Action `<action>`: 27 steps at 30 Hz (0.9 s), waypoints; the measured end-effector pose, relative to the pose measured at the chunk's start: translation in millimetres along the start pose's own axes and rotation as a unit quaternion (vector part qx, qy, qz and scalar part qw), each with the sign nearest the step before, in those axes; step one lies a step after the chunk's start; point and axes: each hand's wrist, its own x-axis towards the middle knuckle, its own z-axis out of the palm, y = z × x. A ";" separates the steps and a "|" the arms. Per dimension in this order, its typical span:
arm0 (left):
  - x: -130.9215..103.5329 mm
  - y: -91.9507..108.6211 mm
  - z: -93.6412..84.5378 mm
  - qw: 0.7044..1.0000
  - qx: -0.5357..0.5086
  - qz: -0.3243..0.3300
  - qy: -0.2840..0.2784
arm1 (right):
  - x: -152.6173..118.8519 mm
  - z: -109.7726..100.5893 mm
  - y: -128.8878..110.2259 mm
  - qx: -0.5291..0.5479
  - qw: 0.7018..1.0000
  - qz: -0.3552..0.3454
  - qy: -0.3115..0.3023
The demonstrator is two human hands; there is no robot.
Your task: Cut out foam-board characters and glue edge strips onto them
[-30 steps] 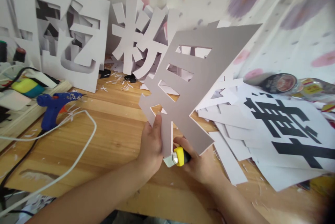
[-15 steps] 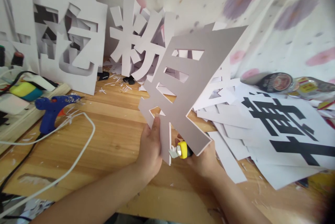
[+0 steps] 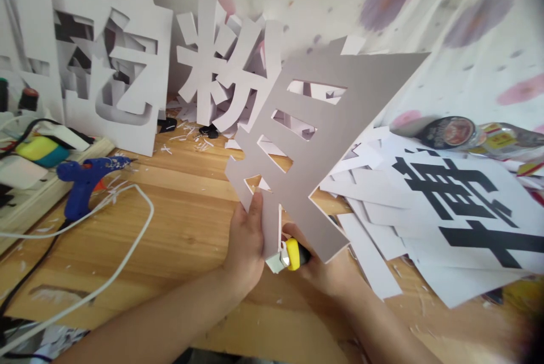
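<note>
A large flat character cut from pale foam board (image 3: 310, 143) is held up at a slant above the wooden table. My left hand (image 3: 249, 239) grips its lower left leg, thumb on the near face. In my right hand (image 3: 321, 262) is a utility knife (image 3: 294, 253) with a yellow and black handle, partly hidden by the board. Its blade lies against the bottom edge of that left leg, close to my left fingers. The lower right leg of the character covers part of my right hand.
A blue glue gun (image 3: 87, 182) and its white cable (image 3: 144, 228) lie on the left of the table (image 3: 182, 205). Cut-out white characters (image 3: 225, 63) stand at the back. White sheets with black printed characters (image 3: 459, 199) and a bottle (image 3: 480, 134) are at right.
The knife blade has moved down along the left leg's edge to its bottom end. The board's top has swung to the right. My left hand keeps its hold.
</note>
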 end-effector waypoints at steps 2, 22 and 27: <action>-0.4 0.1 0.6 1.000 0.004 0.003 0.008 | -1.4 2.3 1.7 -0.015 1.000 0.004 0.021; -4.8 -2.1 -1.0 1.000 0.007 -0.014 -0.027 | 0.7 -3.8 21.1 -0.003 0.995 0.011 0.097; -2.4 -0.2 -1.8 1.000 0.007 -0.015 -0.010 | 0.1 -0.6 2.9 0.016 0.999 0.008 0.028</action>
